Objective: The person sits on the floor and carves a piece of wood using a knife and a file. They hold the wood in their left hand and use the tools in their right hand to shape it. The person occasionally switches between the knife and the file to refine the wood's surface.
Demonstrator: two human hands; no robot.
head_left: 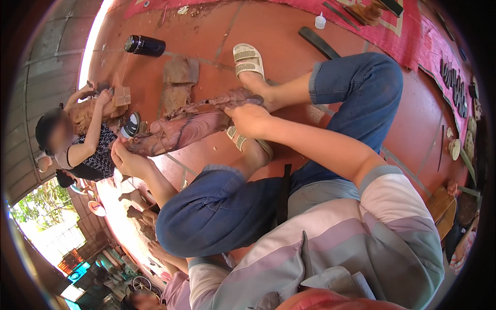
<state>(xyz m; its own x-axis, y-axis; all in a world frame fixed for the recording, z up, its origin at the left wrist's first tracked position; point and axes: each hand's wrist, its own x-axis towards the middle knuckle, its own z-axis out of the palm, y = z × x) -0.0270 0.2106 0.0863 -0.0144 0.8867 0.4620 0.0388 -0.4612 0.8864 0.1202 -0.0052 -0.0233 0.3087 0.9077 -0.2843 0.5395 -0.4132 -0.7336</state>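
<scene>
A long reddish-brown wood carving [188, 130] with dark grain lies across in front of me, between my sandalled feet and a person at the left. Its top edge is rough and knobbly, while the near face looks smoother. My left hand [128, 159] is closed at its left end, fingers partly hidden. At the other end, near my ankle, my right hand [249, 120] is closed against the wood with a finger along its surface. Whether anything small sits inside that fist I cannot make out. A cream sandal [248, 59] is on my far foot.
Beyond the carving, a brown wood block [181, 72] and a black flask [145, 45] rest on the tiled floor. A dark flat bar [319, 43] and a small white bottle [320, 21] lie farther right. Another person [93, 147] works on wood at the left.
</scene>
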